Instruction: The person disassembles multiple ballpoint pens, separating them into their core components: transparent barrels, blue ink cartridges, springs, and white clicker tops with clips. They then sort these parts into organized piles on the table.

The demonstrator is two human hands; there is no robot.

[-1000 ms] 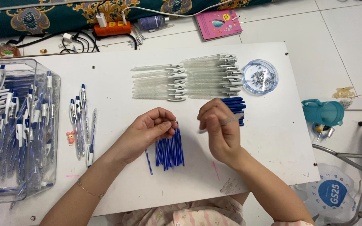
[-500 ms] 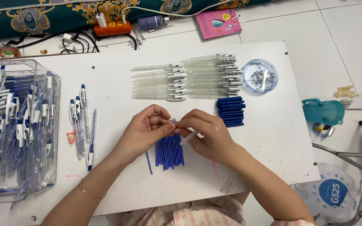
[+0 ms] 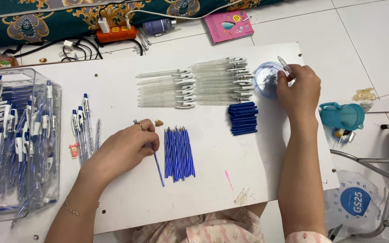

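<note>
Left hand (image 3: 127,148) has parted from the right and now rests curled left of the refill bundle (image 3: 179,153), fingertips pinching one loose blue refill (image 3: 158,167). Beyond the bundle, the right hand (image 3: 299,87) has reached out to the round clear dish (image 3: 266,79), gripping a clear pen barrel (image 3: 284,66) over its rim

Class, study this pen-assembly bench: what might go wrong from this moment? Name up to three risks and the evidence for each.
1. The right hand holds a clear barrel over the round dish near the board's edge; a nudge may tip out its small parts.
2. The left hand touches one loose blue refill; it may roll away.
3. A careless sweep of that hand could scatter the neat refill bundle.
</note>
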